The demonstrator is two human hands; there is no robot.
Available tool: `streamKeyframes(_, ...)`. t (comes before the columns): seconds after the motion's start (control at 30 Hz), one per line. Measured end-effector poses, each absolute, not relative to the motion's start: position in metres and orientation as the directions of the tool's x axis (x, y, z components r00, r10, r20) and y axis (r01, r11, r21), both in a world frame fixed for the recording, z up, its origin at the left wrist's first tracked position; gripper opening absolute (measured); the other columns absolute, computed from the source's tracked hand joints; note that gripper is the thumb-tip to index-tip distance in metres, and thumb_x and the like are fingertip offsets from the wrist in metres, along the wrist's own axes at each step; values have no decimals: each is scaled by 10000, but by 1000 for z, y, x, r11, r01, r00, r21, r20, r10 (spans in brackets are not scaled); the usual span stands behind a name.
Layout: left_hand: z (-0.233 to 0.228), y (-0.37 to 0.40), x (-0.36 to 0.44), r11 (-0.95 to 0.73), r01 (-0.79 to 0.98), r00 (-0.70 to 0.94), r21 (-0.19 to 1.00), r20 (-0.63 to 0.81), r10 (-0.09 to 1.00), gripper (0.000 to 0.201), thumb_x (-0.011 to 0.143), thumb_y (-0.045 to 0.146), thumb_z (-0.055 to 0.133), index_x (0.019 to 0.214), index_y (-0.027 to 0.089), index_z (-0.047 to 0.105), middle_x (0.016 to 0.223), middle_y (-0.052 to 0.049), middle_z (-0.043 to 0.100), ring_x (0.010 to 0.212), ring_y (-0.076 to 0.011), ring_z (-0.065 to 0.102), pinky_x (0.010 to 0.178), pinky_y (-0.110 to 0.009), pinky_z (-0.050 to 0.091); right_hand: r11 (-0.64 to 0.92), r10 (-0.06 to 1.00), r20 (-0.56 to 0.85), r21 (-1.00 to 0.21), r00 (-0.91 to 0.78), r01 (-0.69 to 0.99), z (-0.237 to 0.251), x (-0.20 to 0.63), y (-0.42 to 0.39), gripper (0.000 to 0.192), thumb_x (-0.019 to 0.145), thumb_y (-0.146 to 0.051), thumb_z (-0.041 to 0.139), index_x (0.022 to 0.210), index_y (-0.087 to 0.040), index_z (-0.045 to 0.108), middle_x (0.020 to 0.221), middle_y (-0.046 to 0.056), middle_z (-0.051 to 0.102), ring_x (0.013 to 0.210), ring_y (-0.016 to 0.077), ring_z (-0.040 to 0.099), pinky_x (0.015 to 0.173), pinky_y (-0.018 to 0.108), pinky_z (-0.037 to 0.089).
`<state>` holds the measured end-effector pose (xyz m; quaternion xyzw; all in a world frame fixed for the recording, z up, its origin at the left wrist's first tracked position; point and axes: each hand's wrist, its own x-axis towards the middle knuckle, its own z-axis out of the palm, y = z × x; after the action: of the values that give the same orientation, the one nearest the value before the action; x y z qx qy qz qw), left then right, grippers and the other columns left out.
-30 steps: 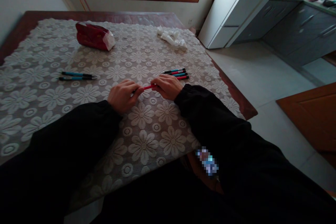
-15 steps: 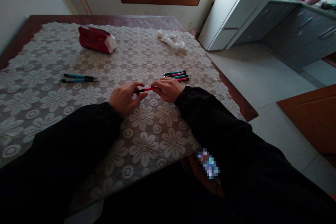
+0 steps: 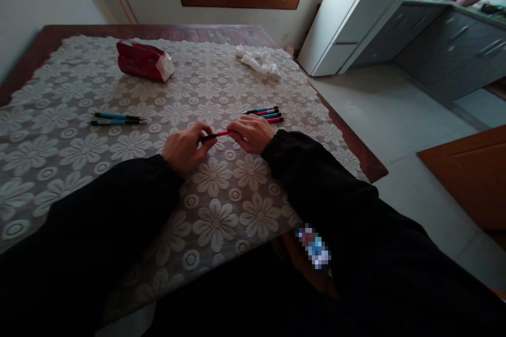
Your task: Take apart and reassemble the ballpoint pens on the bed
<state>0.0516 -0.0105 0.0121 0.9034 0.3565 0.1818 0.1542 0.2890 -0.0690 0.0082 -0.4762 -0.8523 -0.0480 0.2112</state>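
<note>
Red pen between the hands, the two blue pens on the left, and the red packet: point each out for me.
red pen (image 3: 221, 134), head view, on the bare red barrel between the hands.
two blue pens (image 3: 116, 119), head view, mid-length of the pair.
red packet (image 3: 139, 60), head view, on its red top face.

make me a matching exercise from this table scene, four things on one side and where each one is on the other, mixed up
Things:
1. red pen
2. red packet
3. crumpled white tissue
4. two blue pens

Places:
A. far right part of the lace tablecloth
B. held between the left hand and the right hand
C. lying side by side, left of the hands
D. far left part of the cloth, near the bare wood edge

Pairs: 1-B, 2-D, 3-A, 4-C
</note>
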Motion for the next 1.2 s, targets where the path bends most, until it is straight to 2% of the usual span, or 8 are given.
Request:
streamKeyframes(0.13,13,-9,51,-747,578,728,328,206,654,501,1023,495,338,872,230,736,748,-66,685,729,-229,643,644,-326,428,554,768,407,-33,-495,832,11,289,-70,336,1078,-349,342,1041,-185,633,932,72,683,879,212,529,803,350,322)
streamKeyframes(0.23,14,-10,52,-737,571,711,363,231,664,408,995,507,432,1100,233,714,819,-50,712,728,-214,644,647,-312,432,535,771,405,7,-491,845,11,289,-70,328,1072,-326,347,1026,-173,633,933,77,680,885,214,522,806,361,299)
streamKeyframes(0.33,13,-13,53,-710,549,703,440,216,677,480,930,483,572,1328,214,565,855,-20,733,669,-186,633,629,-290,431,502,793,395,8,-464,865,9,289,-69,307,1061,-299,364,1032,-165,639,943,76,686,879,211,532,817,368,282)
streamKeyframes(0.5,12,-10,52,-743,536,726,402,230,648,335,973,444,481,1113,196,656,849,-46,725,691,-196,636,665,-308,454,534,778,377,27,-503,845,8,289,-69,293,1034,-241,402,1234,-180,608,967,68,692,899,215,556,831,374,287)
streamKeyframes(0.63,11,-7,53,-811,468,767,350,295,570,408,1017,435,385,979,188,707,903,-85,716,838,-230,663,752,-326,483,583,746,366,46,-557,811,6,285,-70,282,1024,-244,416,1215,-172,610,1005,75,682,904,212,569,806,361,317)
streamKeyframes(0.9,11,-9,52,-717,453,739,529,227,634,353,1042,385,334,1176,191,596,720,0,712,650,-167,657,678,-276,463,591,766,312,2,-562,807,8,284,-73,409,935,-69,403,1302,-176,551,1065,67,658,856,172,576,684,298,339)
streamKeyframes(1.07,10,-9,52,-765,428,773,481,243,586,332,998,460,448,1117,202,621,828,-25,733,715,-183,667,701,-288,482,548,800,300,-14,-519,837,12,282,-76,286,1026,-244,394,1197,-198,618,1033,53,644,755,144,542,609,294,248)
streamKeyframes(1.2,8,-9,53,-799,425,787,426,262,559,307,954,444,538,1115,207,651,935,-50,733,796,-201,668,754,-310,500,515,832,267,-46,-486,856,12,280,-76,343,1079,-358,345,1094,-204,650,977,39,632,711,128,504,601,297,200)
